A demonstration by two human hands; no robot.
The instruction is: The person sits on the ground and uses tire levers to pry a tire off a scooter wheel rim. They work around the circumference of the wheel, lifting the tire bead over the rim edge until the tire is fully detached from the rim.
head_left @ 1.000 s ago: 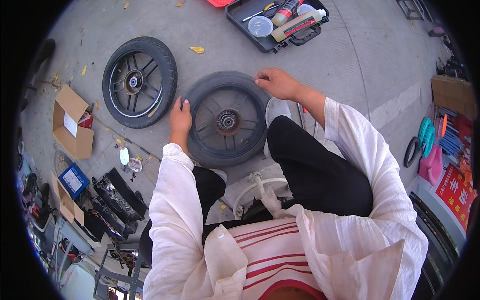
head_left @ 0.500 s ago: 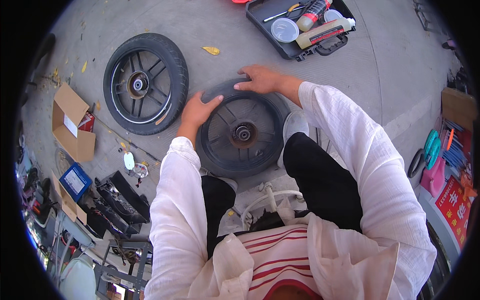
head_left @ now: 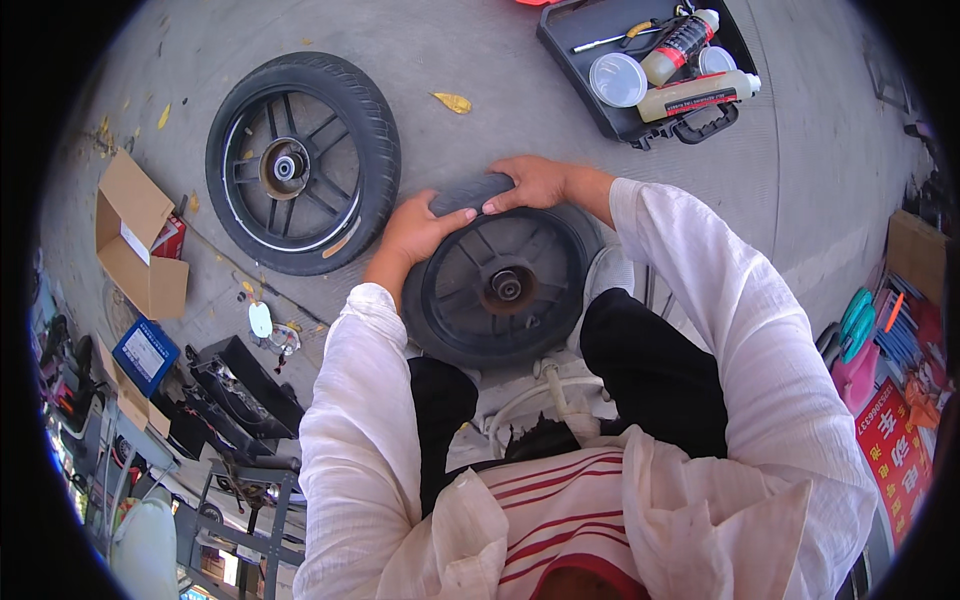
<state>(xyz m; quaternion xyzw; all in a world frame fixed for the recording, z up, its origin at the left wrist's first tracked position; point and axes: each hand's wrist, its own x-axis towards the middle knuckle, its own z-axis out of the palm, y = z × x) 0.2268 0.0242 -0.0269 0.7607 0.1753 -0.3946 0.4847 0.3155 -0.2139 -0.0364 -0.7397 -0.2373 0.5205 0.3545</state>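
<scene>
Just beyond the knees point(head_left: 645, 350), at twelve o'clock, sits a wheel point(head_left: 507, 286). The left hand point(head_left: 413, 232) and right hand point(head_left: 532, 184), well apart a second ago, now grip its tyre point(head_left: 472, 192) close together, so both bear on one stretch. A second wheel point(head_left: 287, 168) lies toward eleven, an open case point(head_left: 590, 28) toward one.

Held tire point(head_left: 470, 195) is matt rubber, hub point(head_left: 507, 286) looks like rough rusty metal, box point(head_left: 136, 205) plain matt cardboard, sleeves point(head_left: 358, 390) kinda wrinkly cloth.
</scene>
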